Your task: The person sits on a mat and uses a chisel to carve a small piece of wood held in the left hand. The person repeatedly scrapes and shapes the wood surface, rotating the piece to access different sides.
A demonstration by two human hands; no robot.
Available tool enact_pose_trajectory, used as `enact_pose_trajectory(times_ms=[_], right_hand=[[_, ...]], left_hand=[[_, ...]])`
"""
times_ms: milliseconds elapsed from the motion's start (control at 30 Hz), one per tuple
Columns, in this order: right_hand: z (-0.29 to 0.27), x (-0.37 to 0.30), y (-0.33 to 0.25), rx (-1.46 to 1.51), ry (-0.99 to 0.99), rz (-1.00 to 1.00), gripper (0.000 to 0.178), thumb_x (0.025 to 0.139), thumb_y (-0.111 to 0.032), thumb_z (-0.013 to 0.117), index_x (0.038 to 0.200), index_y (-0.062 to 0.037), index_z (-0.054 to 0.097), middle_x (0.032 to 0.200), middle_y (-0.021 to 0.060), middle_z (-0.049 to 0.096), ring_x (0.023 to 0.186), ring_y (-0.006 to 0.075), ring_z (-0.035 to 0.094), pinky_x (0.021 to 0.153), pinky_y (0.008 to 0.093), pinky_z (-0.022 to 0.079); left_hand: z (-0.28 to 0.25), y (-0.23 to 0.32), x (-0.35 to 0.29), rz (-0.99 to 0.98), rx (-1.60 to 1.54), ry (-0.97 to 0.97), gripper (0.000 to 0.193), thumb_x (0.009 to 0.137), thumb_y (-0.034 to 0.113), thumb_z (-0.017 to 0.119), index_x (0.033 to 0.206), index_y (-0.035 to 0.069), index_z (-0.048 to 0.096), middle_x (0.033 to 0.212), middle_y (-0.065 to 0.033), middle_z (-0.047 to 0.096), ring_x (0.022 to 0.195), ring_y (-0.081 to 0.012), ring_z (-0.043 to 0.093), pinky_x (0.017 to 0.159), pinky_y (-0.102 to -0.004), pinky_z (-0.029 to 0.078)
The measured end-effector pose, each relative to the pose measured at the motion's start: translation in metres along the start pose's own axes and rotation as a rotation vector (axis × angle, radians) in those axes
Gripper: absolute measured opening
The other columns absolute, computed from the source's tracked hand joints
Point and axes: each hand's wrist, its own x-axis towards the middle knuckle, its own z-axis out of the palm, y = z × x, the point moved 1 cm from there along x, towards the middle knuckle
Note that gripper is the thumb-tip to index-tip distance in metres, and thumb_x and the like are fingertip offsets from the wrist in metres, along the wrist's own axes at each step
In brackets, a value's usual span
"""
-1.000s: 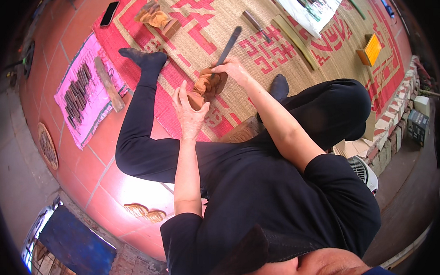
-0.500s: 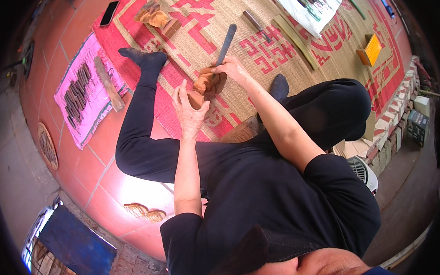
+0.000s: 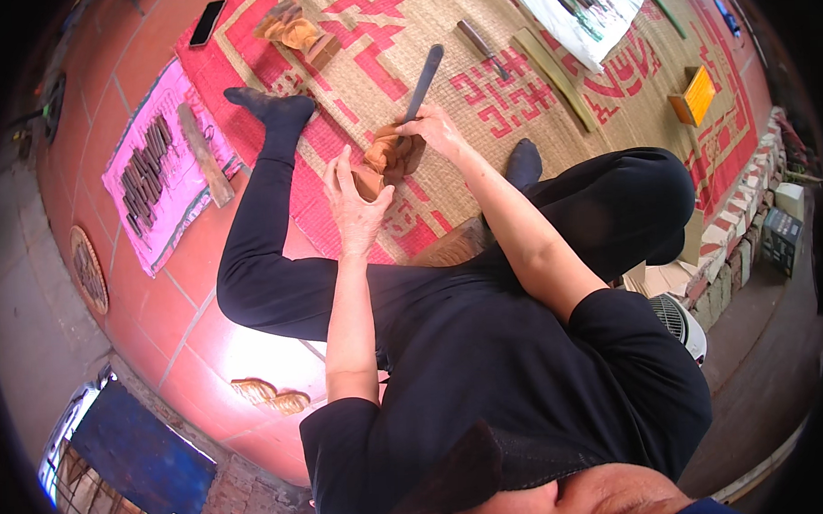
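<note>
My left hand (image 3: pixel 354 212) gripped carved wood (image 3: pixel 385 151) at near end, likely for steadiness; right hand (image 3: pixel 436 132) gripped dark tool (image 3: pixel 425 80) low, likely for control.

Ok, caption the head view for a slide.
Left hand grips a wooden carving; right hand holds a long grey tool.

The wooden carving (image 3: pixel 392 153) sat a little above and left of the frame's centre, reddish brown, its rounded, folded forms catching light on top and turning darker along the right side. It lay tilted, a plainer, block-like end pointing toward the lower left. The long, narrow tool (image 3: pixel 424 79), dark grey with a rounded far end, slanted up from the carving toward the top centre, its lower tip hidden
</note>
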Motion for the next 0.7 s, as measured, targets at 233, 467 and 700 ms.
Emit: enact_pose_trajectory(times_ms=[233,467,700], right_hand=[[-0.009,0.011,0.016,0.137,0.096,-0.003,0.024,0.076,-0.013,0.074,0.095,0.0014,0.071,0.083,0.0063,0.07,0.079,0.0143,0.063,0.073,0.0288,0.049],[-0.007,0.008,0.014,0.121,0.107,-0.001,0.024,0.076,-0.016,0.073,0.093,0.0013,0.071,0.086,0.0069,0.07,0.081,0.0155,0.063,0.076,0.0288,0.048],[-0.004,0.011,0.016,0.045,0.111,-0.076,0.018,0.076,-0.015,0.073,0.085,0.0004,0.07,0.083,0.0064,0.07,0.077,0.0152,0.064,0.073,0.0286,0.05]], left_hand=[[-0.001,0.001,0.0,0.018,0.003,0.004,0.095,0.066,0.013,0.081,0.147,0.016,0.032,0.138,-0.0161,0.033,0.128,-0.0347,0.038,0.107,-0.045,0.037],[0.001,0.003,0.004,0.018,0.004,-0.017,0.096,0.066,0.013,0.081,0.147,0.016,0.031,0.137,-0.0164,0.034,0.127,-0.0346,0.038,0.107,-0.0454,0.037],[0.002,0.004,0.006,0.047,0.023,0.0,0.097,0.065,0.015,0.081,0.147,0.017,0.031,0.138,-0.0149,0.034,0.127,-0.0348,0.038,0.107,-0.0456,0.037]])
